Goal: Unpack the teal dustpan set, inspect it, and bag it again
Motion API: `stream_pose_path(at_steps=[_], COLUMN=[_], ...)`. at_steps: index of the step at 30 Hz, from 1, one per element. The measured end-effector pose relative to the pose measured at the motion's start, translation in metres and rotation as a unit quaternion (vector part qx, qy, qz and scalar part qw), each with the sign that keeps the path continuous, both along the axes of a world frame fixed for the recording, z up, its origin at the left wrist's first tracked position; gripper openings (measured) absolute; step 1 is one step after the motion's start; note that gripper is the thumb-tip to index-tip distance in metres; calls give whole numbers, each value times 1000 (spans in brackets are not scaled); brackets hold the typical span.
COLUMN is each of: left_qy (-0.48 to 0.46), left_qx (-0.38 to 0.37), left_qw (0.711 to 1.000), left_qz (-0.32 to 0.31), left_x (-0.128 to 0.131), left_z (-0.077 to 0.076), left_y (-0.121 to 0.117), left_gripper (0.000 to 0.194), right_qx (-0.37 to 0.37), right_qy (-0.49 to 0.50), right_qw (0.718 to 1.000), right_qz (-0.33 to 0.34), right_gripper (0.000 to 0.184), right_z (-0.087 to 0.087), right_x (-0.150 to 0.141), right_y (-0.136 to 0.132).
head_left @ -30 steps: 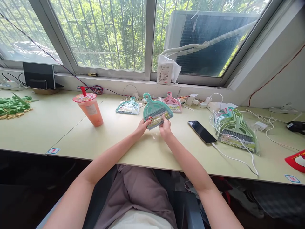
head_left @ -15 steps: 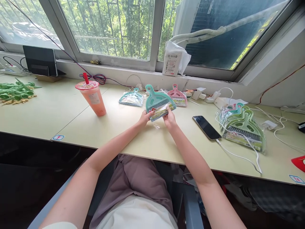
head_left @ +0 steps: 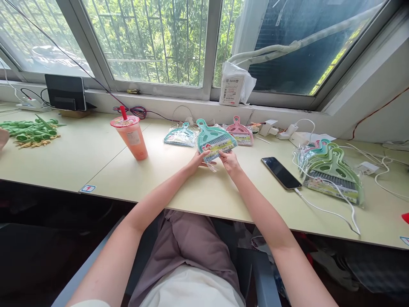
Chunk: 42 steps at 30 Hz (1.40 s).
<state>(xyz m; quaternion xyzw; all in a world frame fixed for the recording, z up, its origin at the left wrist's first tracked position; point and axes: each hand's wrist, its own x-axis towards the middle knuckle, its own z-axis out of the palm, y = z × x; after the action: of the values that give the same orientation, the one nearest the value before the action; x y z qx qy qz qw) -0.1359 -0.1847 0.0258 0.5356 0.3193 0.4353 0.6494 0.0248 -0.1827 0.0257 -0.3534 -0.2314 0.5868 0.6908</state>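
A teal mini dustpan-and-brush set [head_left: 213, 140] in a clear plastic bag is held just above the pale green table [head_left: 204, 192], handle pointing away from me. My left hand [head_left: 198, 159] pinches the bag's lower left corner. My right hand [head_left: 230, 161] pinches its lower right edge. Both hands are closed on the packaging. A loose flap of clear plastic hangs below the set between my hands.
Behind lie a bagged teal set [head_left: 180, 136] and a pink set [head_left: 240, 132]. A stack of green bagged sets [head_left: 332, 172] lies at right, beside a phone [head_left: 280, 172] on a white cable. An orange drink cup [head_left: 131, 137] stands left. Green items [head_left: 30, 131] lie far left.
The set has been drawn slightly toward me and lowered, with both hands keeping hold. The camera view has shifted a little to the left.
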Motion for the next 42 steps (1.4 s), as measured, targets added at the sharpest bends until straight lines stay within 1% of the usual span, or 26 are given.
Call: stream_pose_path(at_steps=[4, 5, 6, 9, 12, 14, 16, 18, 19, 20, 21, 22, 23, 24, 25, 26, 27, 28, 29, 30, 33, 35, 37, 38, 40, 42], left_qy=[-12, -11, -9, -11, -27, -40, -61, -85, -94, -98, -96, -91, -87, -85, -89, -94, -99, -103, -103, -100, -84, -69, -58, -55, -50, -32], left_qx=[-15, -16, -16, -16, -19, -27, -42, -56, -61, -68, -78, -92, -107, -122, -135, -148, -158, -165, -170, -173, -174, -176, -181, -181, -179, -178], left_qw=[998, 998, 999, 1000, 999, 998, 994, 987, 983, 978, 975, 971, 968, 967, 966, 965, 965, 965, 966, 968, 975, 978, 979, 979, 980, 982], left_qz=[-59, -60, -50, 11, 28, 44, 75, 121, 145, 168, 187, 201, 208, 208, 203, 194, 184, 174, 163, 152, 109, 88, 78, 74, 68, 61], left_x=[0, 0, 1, 0, -2, -6, -13, -24, -30, -37, -44, -50, -55, -59, -62, -64, -64, -64, -63, -62, -59, -58, -58, -58, -59, -60], left_z=[-1, -3, -4, -10, -12, -11, -9, -6, -5, -4, -4, -3, -3, -3, -3, -3, -2, -2, -1, -1, 0, 0, 1, 2, 4, 5], left_y=[4, 5, 7, 9, 11, 14, 21, 32, 37, 42, 47, 51, 54, 56, 56, 56, 55, 53, 51, 48, 42, 40, 38, 38, 39, 39], left_gripper=[66, 66, 65, 60, 50, 45, 41, 41, 41, 42, 42, 42, 41, 40, 38, 37, 36, 35, 34, 33, 31, 27, 22, 21, 19, 16], right_qx=[13, 14, 13, 2, -14, -8, 13, 41, 56, 74, 97, 123, 148, 172, 193, 210, 222, 231, 238, 246, 281, 308, 329, 336, 340, 327], right_qy=[3, 4, 5, 1, -14, -32, -68, -142, -197, -263, -335, -410, -483, -547, -601, -644, -674, -692, -699, -699, -671, -654, -649, -650, -655, -663], right_qw=[1000, 1000, 1000, 1000, 1000, 998, 990, 972, 960, 947, 929, 901, 863, 818, 772, 731, 700, 680, 669, 667, 680, 685, 681, 677, 672, 669], right_qz=[-16, -17, -15, -7, 6, 46, 121, 185, 190, 167, 121, 62, 2, -46, -76, -85, -84, -80, -77, -77, -92, -93, -80, -73, -68, -74], right_gripper=[40, 39, 39, 36, 32, 27, 21, 24, 26, 24, 22, 21, 27, 36, 47, 56, 62, 65, 65, 64, 56, 41, 25, 22, 22, 24], right_z=[3, 3, 3, 2, 3, 6, 10, 13, 14, 14, 13, 12, 10, 7, 4, 1, -2, -4, -6, -7, -8, -7, -6, -5, -5, -5], right_x=[1, 1, 1, -2, -4, -2, 4, 13, 17, 22, 27, 31, 35, 39, 41, 43, 44, 44, 43, 43, 40, 41, 42, 43, 43, 43], right_y=[1, 1, 1, 0, -2, -5, -7, -9, -9, -9, -8, -7, -6, -5, -4, -2, -1, 1, 3, 4, 10, 12, 13, 13, 13, 12])
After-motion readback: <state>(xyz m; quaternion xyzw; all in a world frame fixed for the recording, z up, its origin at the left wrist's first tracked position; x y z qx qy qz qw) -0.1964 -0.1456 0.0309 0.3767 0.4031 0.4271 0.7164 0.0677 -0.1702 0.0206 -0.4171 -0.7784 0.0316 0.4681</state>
